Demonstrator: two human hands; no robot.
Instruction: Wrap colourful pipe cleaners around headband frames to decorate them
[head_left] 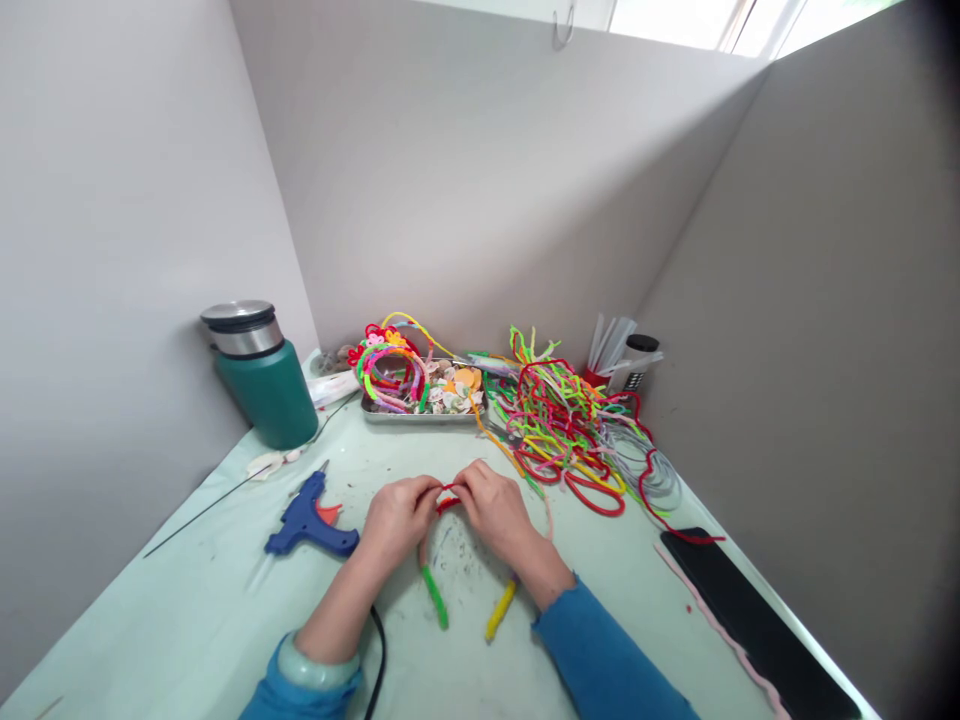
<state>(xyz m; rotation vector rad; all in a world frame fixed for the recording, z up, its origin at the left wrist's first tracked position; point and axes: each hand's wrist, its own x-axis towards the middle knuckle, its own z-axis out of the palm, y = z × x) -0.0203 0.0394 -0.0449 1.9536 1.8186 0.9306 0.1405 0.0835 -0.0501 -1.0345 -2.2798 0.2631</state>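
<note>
Pale-green table point(187, 610) btwn grey partition walls point(465, 180); red pipe cleaner point(448, 497) pinched by left hand point(397, 515) & right hand point(495, 508) fingertips, mid-section hidden.

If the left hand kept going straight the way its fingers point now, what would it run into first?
The left hand points right, toward the right hand. Both pinch the red pipe cleaner, so it would probably meet the right hand's fingers almost at once, though depth is unclear in this single view.
</note>
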